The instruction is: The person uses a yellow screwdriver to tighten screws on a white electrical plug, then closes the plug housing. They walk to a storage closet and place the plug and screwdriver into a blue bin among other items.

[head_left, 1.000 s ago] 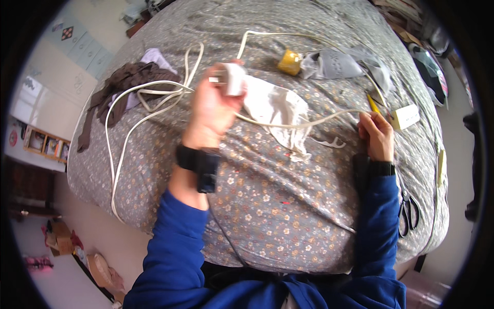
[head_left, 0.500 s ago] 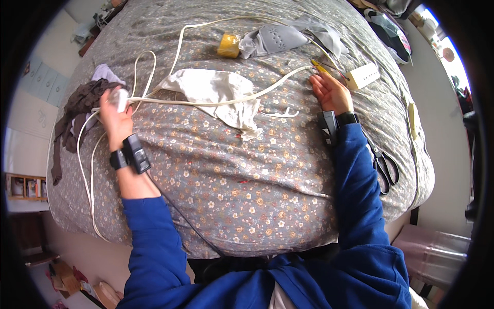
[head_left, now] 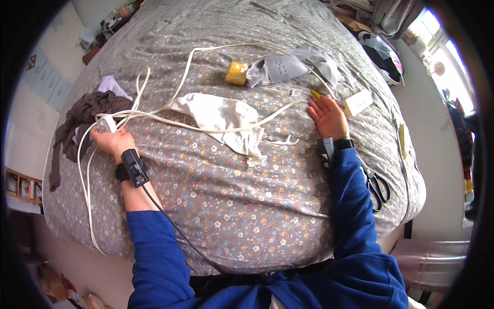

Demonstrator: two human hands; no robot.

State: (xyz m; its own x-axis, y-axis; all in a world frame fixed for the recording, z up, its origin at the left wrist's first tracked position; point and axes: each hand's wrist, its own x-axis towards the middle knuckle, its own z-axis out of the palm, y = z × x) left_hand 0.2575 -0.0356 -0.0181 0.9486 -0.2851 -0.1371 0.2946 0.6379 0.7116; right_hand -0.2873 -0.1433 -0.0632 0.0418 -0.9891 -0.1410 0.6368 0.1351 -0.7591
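White and seemingly plastic, a chunky rounded plug (head_left: 107,122) is seen in the head view within the left hand (head_left: 112,141), left of a crumpled white cloth (head_left: 218,109). Around its base the left fingers are curled, though how firmly it is pinched cannot be told. The right hand (head_left: 328,116) is turned palm up to the right of the cloth, its fingers extended and lying close together, with nothing seen clasped by them. By a long white flexible cable (head_left: 278,112) the cloth is crossed; whether the cable is touched by the right fingertips cannot be made out.

If the cable were pulled from the left, the cloth could be dragged along, since it is lain upon. Left of the cloth, a knot could be drawn tight where the strands are crossed beside a dark brown rumpled garment (head_left: 77,121), which might also be snagged. Right of the cloth, a white oblong socket block (head_left: 357,103) could be tugged by its lead, and the right fingertips could be poked by a slim yellow pointed object (head_left: 315,94) beside them. Farther right and nearer the body, black-handled scissors (head_left: 378,189) could be brushed by the sleeve (head_left: 350,198).
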